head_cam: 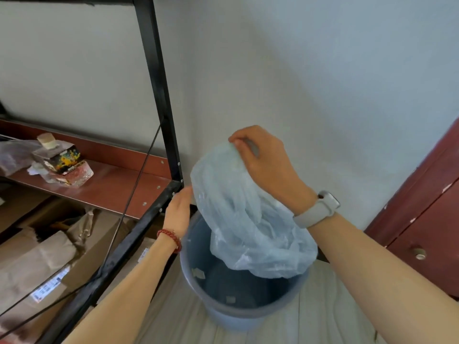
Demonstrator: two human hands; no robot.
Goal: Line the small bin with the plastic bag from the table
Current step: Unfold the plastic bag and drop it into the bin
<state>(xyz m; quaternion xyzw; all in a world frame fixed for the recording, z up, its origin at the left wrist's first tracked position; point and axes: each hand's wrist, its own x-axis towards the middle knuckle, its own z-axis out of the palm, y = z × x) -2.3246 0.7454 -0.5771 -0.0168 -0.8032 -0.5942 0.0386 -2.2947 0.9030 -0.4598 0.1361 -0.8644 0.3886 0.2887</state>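
A small round grey-blue bin point(223, 314) stands on the floor below me, its mouth facing up. A thin pale blue plastic bag point(238, 219) hangs crumpled over the bin, its lower end sagging into the opening on the far right side. My right hand point(268, 165), with a grey watch on the wrist, pinches the bag's top edge above the bin. At the bag's left edge is my left hand point(178, 209), a red bead bracelet on its wrist; its fingers are hidden behind the plastic, so its grip is unclear.
A black metal shelf frame point(159, 120) with a reddish-brown shelf board point(111, 184) stands close on the left, holding a small printed box point(59, 157). Cardboard boxes point(49, 256) lie beneath it. A dark red cabinet point(422, 207) is on the right. A pale wall is behind.
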